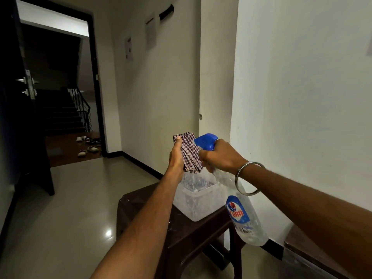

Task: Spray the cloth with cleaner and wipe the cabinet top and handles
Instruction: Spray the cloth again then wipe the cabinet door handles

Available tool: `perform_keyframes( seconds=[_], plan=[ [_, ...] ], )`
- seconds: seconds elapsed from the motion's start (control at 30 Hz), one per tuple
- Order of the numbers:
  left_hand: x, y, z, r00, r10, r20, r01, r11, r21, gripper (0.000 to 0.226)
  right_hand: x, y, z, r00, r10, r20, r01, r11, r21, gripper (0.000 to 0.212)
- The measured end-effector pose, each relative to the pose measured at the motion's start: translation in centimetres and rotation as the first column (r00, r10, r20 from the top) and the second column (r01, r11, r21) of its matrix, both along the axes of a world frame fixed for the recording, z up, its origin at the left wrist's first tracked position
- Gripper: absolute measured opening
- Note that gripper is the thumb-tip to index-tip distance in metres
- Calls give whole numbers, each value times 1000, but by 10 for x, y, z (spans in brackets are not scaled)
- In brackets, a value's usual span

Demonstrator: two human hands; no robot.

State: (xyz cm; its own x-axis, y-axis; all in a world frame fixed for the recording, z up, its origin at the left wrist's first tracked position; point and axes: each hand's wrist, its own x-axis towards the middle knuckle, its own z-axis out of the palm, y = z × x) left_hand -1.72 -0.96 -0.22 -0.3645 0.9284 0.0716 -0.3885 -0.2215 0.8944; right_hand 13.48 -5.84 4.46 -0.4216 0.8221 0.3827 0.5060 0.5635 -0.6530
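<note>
Spray bottle (239, 208) nozzle toward cloth (190, 154)

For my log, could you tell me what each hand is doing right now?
Left hand: holding the checked cloth.
Right hand: holding the spray bottle.

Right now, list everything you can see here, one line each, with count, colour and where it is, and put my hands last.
cloth: one, red-and-white checked, folded, held up above the tub
spray bottle: one, clear with blue trigger head, nozzle aimed at the cloth
tub: one, clear plastic, on the stool
stool: one, dark brown, by the white wall
sandals: several, pale and dark, on the floor past the doorway
papers: two, white, on the far wall
stairs: one flight, dark, beyond the doorway
bangle: one, silver, right wrist
left hand: grips the cloth
right hand: grips the spray bottle's neck
</note>
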Motion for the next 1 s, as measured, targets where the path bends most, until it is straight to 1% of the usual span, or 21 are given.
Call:
perform_keyframes(
  seconds=[0.07, 0.17, 0.3, 0.4, 0.57, 0.7, 0.83, 0.93, 1.0],
  plan=[
    [1, 0, -1, 1000, -17, 0, 17, 1000, 4, 54, -1, 0, -2, 1000, -15, 13, 15, 1000, 27, 20],
    [2, 2, -4, 1000, -17, 1, 17, 1000, 11, 54, 1, 2, -4, 999, -44, -14, 45, 997, 63, 21],
    [3, 6, -8, 1000, -17, -15, 17, 1000, 10, 56, 11, 8, -4, 994, -68, -80, 71, 997, 32, 23],
    [5, 7, -9, 1000, -23, -4, 23, 1000, 15, 54, 21, 11, -3, 991, -96, -93, 99, 995, 30, 22],
    [10, 6, -10, 999, -40, 16, 40, 999, 10, 55, 32, 10, -2, 992, -114, -54, 116, 993, 34, 23],
    [12, 3, -9, 999, -42, 24, 42, 999, 9, 55, 38, 3, -6, 999, -35, -37, 35, 999, -15, 24],
    [16, 0, -8, 999, -44, 32, 44, 999, 11, 57, 38, -8, -16, 999, 27, 22, -26, 998, -54, 23],
    [18, -3, -9, 998, -52, 31, 51, 999, 19, 57, 40, -9, -24, 998, 12, 65, -9, 999, -39, 23],
    [19, -5, -8, 998, -49, 28, 48, 999, 10, 56, 44, -6, -25, 999, -10, 43, 12, 998, -54, 24]
  ],
)
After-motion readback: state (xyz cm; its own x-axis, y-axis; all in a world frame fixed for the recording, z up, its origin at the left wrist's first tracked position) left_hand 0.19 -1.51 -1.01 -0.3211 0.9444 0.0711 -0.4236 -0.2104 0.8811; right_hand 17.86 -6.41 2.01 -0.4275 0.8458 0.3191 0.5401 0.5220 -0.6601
